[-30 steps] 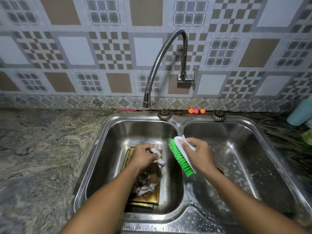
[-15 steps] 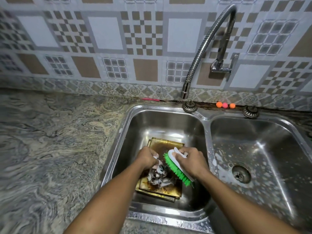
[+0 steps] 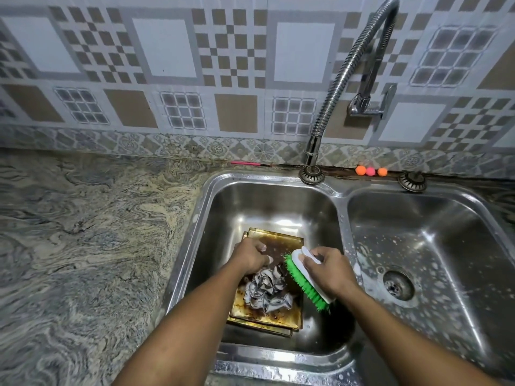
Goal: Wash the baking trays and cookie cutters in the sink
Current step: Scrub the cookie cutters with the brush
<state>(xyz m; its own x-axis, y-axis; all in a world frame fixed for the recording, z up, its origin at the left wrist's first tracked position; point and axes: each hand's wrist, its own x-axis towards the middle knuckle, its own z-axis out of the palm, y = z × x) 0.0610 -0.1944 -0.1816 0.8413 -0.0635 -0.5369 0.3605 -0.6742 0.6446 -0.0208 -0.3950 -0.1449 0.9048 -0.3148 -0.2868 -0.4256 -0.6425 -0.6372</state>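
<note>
Stacked gold baking trays [image 3: 281,319], stained brown, lie flat in the left basin of the steel sink [image 3: 206,207]. A heap of metal cookie cutters [image 3: 266,291] sits on the top tray. My left hand [image 3: 250,256] hovers over the heap with fingers curled, pinching a small pale piece at its upper edge. My right hand [image 3: 327,270] grips the white handle of a green-bristled scrub brush [image 3: 305,282], bristles turned left toward the cutters, just right of the heap.
A flexible steel faucet [image 3: 342,79] arches over the sink from the tiled wall. The right basin [image 3: 446,246] is flecked with suds around its drain [image 3: 398,284]. A marbled stone counter [image 3: 83,232] spreads to the left. Three small coloured balls [image 3: 370,170] sit behind the sink.
Both hands have moved down into the left basin onto the tray. The brush came from above the divider to beside the cutters. The view has shifted left.
</note>
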